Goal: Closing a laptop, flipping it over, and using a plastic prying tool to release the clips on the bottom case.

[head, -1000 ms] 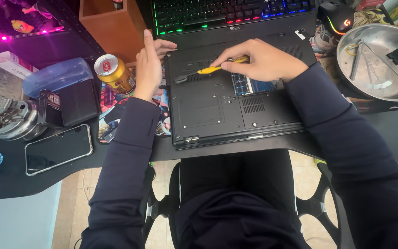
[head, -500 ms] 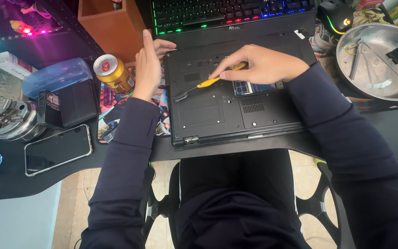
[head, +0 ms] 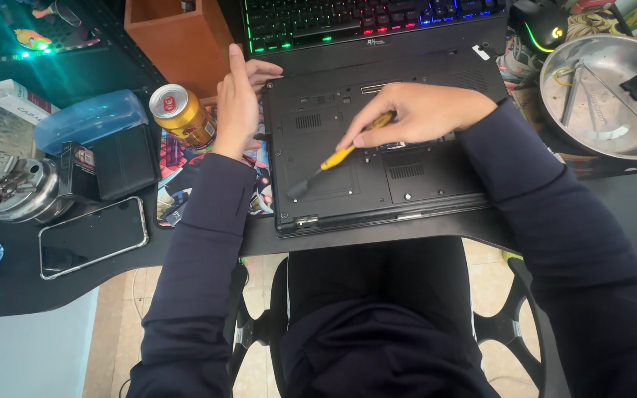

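A black laptop [head: 348,184] lies upside down on the desk in front of me, its bottom panel facing up. My right hand [head: 422,112] holds a yellow-handled screwdriver [head: 337,156], whose dark tip points down-left onto the laptop's base near its left part. My left hand [head: 239,103] rests edge-on against the laptop's left side, fingers together, holding nothing. Both arms wear dark sleeves.
A lit rainbow keyboard [head: 363,18] lies behind the laptop. A gold drink can [head: 180,114], an orange box [head: 175,37], a black wallet-like case [head: 123,161] and a phone [head: 91,236] lie left. A metal bowl [head: 606,96] with small parts sits right, a mouse [head: 543,22] behind it.
The screwdriver has swung from lying near the laptop's top left to pointing down-left, its tip moving lower onto the base. My left hand has stayed in place.
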